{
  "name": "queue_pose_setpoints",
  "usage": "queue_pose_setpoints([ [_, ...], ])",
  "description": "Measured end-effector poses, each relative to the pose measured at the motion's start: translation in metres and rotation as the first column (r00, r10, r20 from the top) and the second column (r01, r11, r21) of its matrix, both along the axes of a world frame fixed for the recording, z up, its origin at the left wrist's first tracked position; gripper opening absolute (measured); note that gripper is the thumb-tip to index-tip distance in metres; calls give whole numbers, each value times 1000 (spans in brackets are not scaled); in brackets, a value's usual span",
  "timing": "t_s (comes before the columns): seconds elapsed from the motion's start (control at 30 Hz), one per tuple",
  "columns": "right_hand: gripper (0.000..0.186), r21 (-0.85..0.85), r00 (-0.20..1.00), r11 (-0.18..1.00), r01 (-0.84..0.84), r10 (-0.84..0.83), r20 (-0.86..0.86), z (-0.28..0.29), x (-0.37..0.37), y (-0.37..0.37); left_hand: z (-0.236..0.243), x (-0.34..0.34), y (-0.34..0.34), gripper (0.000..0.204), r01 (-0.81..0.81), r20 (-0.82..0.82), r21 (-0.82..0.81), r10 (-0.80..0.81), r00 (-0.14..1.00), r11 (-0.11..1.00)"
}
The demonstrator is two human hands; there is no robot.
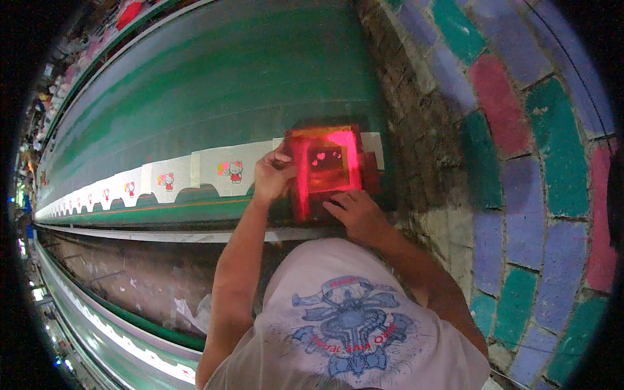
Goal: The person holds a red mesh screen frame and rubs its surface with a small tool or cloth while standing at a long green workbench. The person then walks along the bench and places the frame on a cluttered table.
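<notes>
A screen-printing frame [301, 188] with bright pink-red borders lies near the right end of a long green table [247, 84]. Small heart shapes show in its darker middle. My left hand [275, 174] is closed on the frame's left side, fingers over the edge. At the near side, my right hand [354, 211] grips the frame's edge, its fingertips on the rim. Under and beside the frame runs a row of white scalloped fabric pieces [207, 170], several bearing a printed cartoon cat [234, 171] in a red dress. The frame hides the piece beneath it.
A wall of painted bricks [500, 104] in purple, green and pink stands close on the right. Behind me to the left, a second long table [123, 331] carries more white pieces. Paper scraps [188, 312] litter the floor between the tables.
</notes>
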State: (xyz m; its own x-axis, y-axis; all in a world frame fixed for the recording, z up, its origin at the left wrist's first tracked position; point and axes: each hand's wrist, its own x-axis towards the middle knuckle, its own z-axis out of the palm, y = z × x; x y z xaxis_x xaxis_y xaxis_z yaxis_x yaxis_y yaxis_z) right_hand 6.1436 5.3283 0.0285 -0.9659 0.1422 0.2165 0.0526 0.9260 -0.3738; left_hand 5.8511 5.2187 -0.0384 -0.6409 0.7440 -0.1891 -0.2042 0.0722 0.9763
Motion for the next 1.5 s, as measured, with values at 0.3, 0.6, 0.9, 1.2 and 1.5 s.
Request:
queue_pose_setpoints([
  [0.3, 41, -146, 940, 982, 118, -158, -301, 2, 23, 13, 29, 13, -9, 29, -25, -86, 88, 32, 996, 996],
  [0.6, 55, 128, 980, 990, 64, -38, -198, 80, -34, 25, 107, 18, -73, 28, -294, -168, 170, 322, 932, 940],
  [0.9, 84, 269, 937, 908, -321, 346, -49, 112, -181, -64, 135, 21, -184, 36, -533, -353, 258, 592, 724, 806],
  [1.2, 71, 343, 769, 772, -535, 614, -180, 134, -274, -174, 139, -16, -326, 25, -733, -384, 259, 764, 519, 629],
  [1.5, 57, -177, 801, 814, -553, 461, -382, 121, -393, -289, 122, -77, -516, 32, -798, -180, 519, 952, 249, 307],
])
